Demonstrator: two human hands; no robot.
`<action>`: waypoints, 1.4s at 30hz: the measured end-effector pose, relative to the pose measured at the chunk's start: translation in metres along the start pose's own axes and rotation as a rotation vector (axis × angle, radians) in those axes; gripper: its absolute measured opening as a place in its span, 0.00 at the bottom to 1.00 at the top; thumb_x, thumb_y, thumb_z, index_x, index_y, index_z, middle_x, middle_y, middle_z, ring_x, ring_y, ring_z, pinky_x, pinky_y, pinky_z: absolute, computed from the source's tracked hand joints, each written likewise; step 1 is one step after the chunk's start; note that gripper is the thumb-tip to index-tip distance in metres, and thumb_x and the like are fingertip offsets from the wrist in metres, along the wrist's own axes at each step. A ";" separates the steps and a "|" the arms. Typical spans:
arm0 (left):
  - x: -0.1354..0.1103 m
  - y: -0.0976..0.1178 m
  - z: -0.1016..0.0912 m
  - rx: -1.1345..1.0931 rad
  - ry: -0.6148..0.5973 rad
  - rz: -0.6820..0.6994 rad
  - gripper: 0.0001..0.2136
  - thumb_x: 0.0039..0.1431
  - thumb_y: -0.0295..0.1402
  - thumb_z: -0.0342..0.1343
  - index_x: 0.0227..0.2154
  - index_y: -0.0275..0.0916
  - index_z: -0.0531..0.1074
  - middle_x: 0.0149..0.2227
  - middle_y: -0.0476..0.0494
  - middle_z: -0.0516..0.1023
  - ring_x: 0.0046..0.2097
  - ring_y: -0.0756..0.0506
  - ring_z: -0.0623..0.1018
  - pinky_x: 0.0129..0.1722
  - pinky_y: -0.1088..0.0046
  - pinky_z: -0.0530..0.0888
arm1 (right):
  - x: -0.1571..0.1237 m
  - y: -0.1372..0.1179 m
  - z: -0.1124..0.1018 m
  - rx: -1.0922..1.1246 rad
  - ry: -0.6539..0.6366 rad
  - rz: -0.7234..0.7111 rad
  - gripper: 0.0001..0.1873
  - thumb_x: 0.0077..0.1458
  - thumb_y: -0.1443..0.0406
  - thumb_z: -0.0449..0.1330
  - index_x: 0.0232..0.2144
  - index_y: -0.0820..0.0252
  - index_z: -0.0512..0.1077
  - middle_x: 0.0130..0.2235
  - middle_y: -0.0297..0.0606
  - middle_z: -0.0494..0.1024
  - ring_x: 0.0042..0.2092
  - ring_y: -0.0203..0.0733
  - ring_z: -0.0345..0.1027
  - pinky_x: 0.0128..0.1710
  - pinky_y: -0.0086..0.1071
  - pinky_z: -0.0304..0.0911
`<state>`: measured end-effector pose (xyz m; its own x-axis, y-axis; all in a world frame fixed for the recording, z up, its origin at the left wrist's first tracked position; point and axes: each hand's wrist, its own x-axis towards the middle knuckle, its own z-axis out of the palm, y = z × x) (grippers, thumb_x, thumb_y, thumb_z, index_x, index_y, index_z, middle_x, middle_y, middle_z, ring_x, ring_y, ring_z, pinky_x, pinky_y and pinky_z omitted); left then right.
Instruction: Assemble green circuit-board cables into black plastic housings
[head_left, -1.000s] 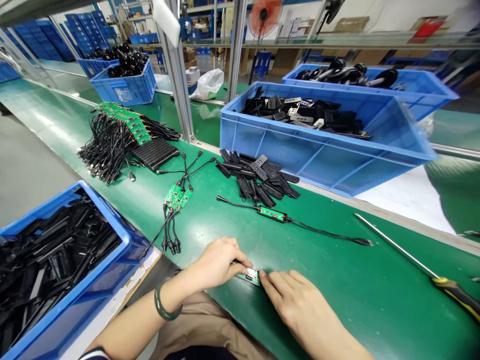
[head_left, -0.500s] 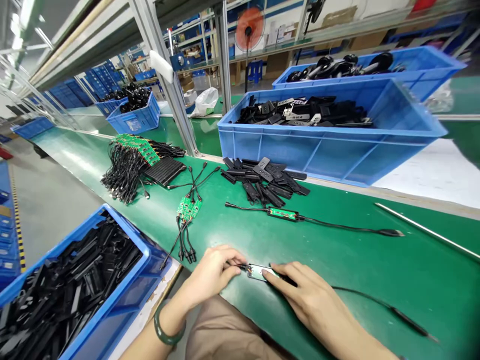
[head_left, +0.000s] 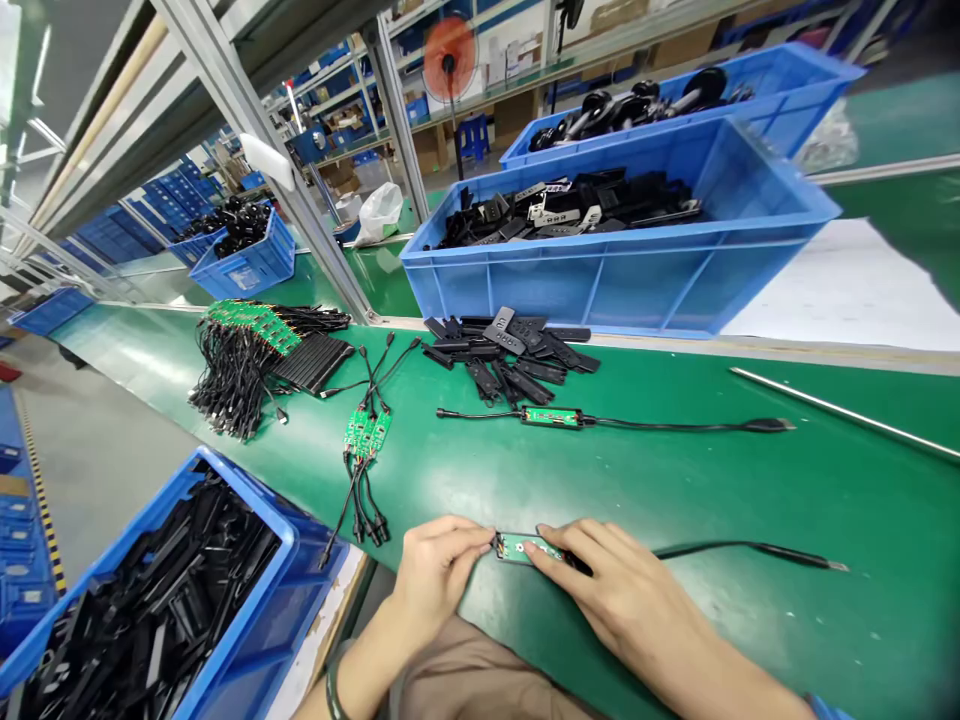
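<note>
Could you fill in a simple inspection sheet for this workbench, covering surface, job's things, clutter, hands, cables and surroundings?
Surface: green bench, glossy, with small pale specks.
Job's things: cased circuit board between the hands; a second cased board beyond.
Clutter: heaped black covers; metal rod, running out of frame.
Hands: left hand pinches the board's left end; right hand has its thumb on the board.
Cables: one black cable emerges beyond the right hand; bare boards have crossing leads.
Surroundings: blue bins of parts, orange fan.
</note>
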<state>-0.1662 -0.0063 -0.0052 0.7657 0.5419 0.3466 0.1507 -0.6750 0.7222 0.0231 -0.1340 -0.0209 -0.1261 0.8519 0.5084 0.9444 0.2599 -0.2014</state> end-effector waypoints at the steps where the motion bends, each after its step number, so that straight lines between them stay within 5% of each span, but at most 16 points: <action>1: 0.000 0.000 0.000 0.017 -0.014 0.014 0.09 0.62 0.24 0.55 0.41 0.35 0.80 0.35 0.41 0.81 0.35 0.49 0.80 0.35 0.79 0.76 | -0.001 -0.001 0.001 -0.007 0.008 0.005 0.22 0.59 0.78 0.46 0.43 0.58 0.76 0.39 0.43 0.79 0.37 0.45 0.69 0.35 0.37 0.62; 11: -0.002 0.012 0.004 0.586 -0.051 0.183 0.11 0.67 0.26 0.48 0.38 0.36 0.76 0.27 0.46 0.75 0.27 0.50 0.74 0.25 0.78 0.72 | 0.000 -0.002 0.002 0.003 0.022 0.030 0.21 0.57 0.78 0.47 0.44 0.59 0.74 0.39 0.43 0.78 0.36 0.45 0.68 0.34 0.37 0.62; 20: 0.000 0.027 0.015 0.997 -0.153 0.482 0.13 0.60 0.15 0.43 0.39 0.19 0.74 0.27 0.35 0.74 0.28 0.43 0.75 0.21 0.71 0.71 | 0.001 0.001 0.003 0.005 0.008 -0.014 0.21 0.59 0.77 0.45 0.43 0.58 0.75 0.38 0.43 0.78 0.35 0.43 0.68 0.34 0.36 0.63; 24: 0.021 0.023 -0.015 0.643 -0.456 0.189 0.12 0.63 0.25 0.52 0.48 0.34 0.73 0.35 0.43 0.75 0.31 0.47 0.77 0.30 0.72 0.76 | 0.002 0.015 -0.004 -0.015 -0.058 -0.018 0.21 0.60 0.76 0.46 0.45 0.56 0.75 0.39 0.43 0.78 0.35 0.43 0.69 0.33 0.35 0.64; 26: 0.030 0.018 -0.035 0.422 -0.528 -0.030 0.22 0.60 0.28 0.58 0.57 0.43 0.66 0.43 0.45 0.73 0.32 0.50 0.76 0.37 0.72 0.77 | 0.005 0.027 -0.006 -0.056 -0.080 0.000 0.21 0.61 0.74 0.47 0.46 0.56 0.75 0.41 0.45 0.77 0.37 0.45 0.70 0.33 0.36 0.65; 29: 0.036 0.008 -0.052 0.293 -0.369 -0.170 0.30 0.57 0.23 0.59 0.61 0.45 0.60 0.50 0.42 0.69 0.40 0.48 0.77 0.44 0.69 0.76 | 0.015 0.050 -0.004 -0.136 -0.057 -0.003 0.19 0.62 0.73 0.48 0.48 0.58 0.75 0.44 0.48 0.76 0.39 0.47 0.70 0.35 0.38 0.67; 33: 0.034 -0.006 -0.060 0.463 -0.082 -0.141 0.22 0.59 0.24 0.56 0.56 0.40 0.65 0.58 0.35 0.63 0.57 0.39 0.68 0.56 0.57 0.69 | 0.033 0.081 0.007 -0.238 -0.006 0.014 0.18 0.62 0.72 0.49 0.47 0.59 0.77 0.49 0.51 0.75 0.44 0.50 0.68 0.39 0.41 0.67; 38: 0.039 -0.026 -0.079 0.621 -0.034 -0.402 0.06 0.59 0.26 0.56 0.40 0.38 0.72 0.42 0.41 0.72 0.47 0.40 0.74 0.51 0.59 0.71 | 0.046 0.093 0.017 -0.302 0.038 0.053 0.17 0.63 0.70 0.50 0.45 0.63 0.78 0.48 0.54 0.76 0.47 0.57 0.67 0.38 0.45 0.66; 42: 0.047 -0.049 -0.096 0.609 0.142 -0.525 0.09 0.55 0.27 0.61 0.38 0.37 0.70 0.40 0.40 0.71 0.47 0.37 0.72 0.51 0.55 0.69 | 0.041 0.068 0.013 -0.178 0.100 0.030 0.18 0.64 0.68 0.48 0.48 0.65 0.76 0.48 0.55 0.75 0.47 0.56 0.69 0.43 0.49 0.67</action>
<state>-0.1971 0.1002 0.0336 0.4201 0.8940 0.1557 0.8125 -0.4469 0.3743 0.0782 -0.0751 -0.0244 -0.0743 0.8062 0.5869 0.9872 0.1427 -0.0709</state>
